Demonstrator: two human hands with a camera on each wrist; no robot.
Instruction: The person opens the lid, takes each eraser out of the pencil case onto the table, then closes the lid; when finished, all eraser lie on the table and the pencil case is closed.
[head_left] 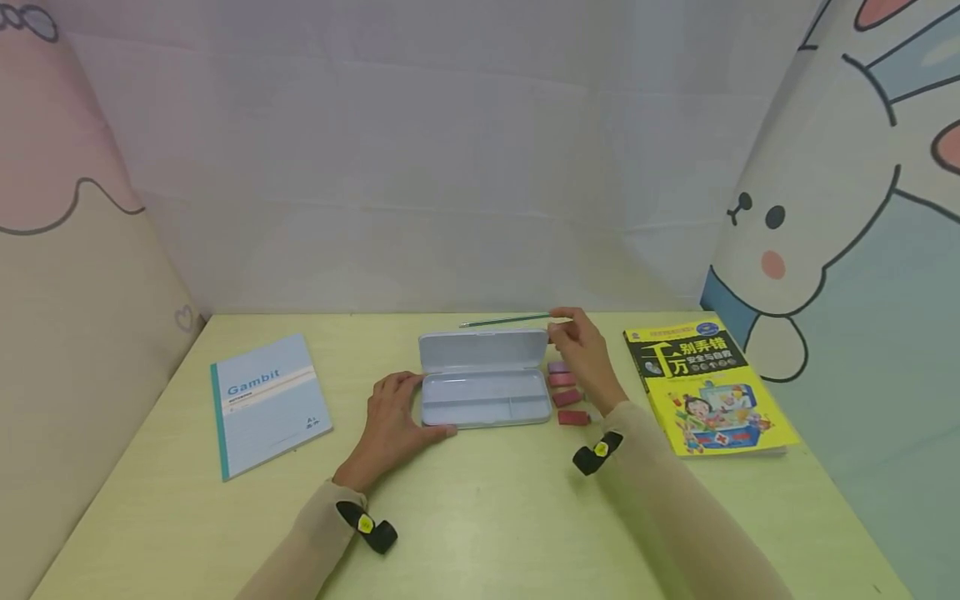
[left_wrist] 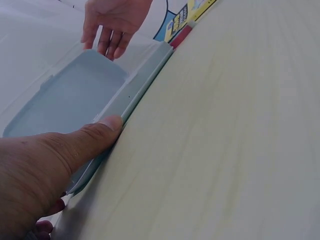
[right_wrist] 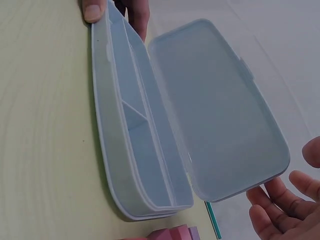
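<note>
An open pencil case, pale blue with a divided tray, lies on the table with its lid tilted up at the back. My left hand grips the case's left end, its thumb on the front wall and its other fingers round the far side. At the lid's right end is my right hand, fingers loosely bent and right at the lid's corner in the right wrist view. A thin green pencil lies behind the lid, its right end reaching the right hand's fingers in the head view.
Several small blocks in red, pink and purple lie in a column right of the case. A light blue notebook is at the left, a yellow book at the right. A white sheet hangs behind the table.
</note>
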